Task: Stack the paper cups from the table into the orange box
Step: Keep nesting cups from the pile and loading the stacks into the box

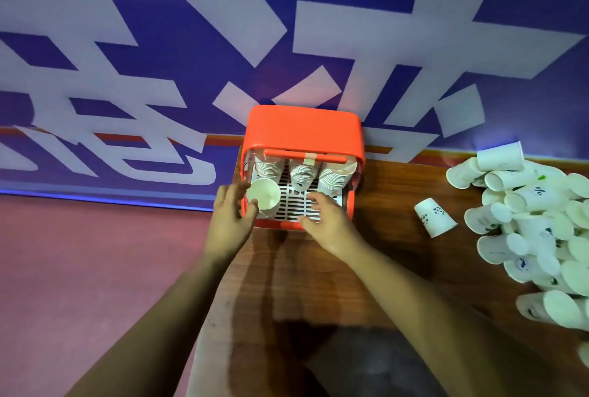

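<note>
Now left hand [231, 215] holds paper cup [264, 197] at orange box [302, 129]; right hand [325, 216] beside.

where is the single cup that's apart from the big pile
In the head view, the single cup sits on the wooden table, between the orange box on its left and the pile of cups on its right.
</note>
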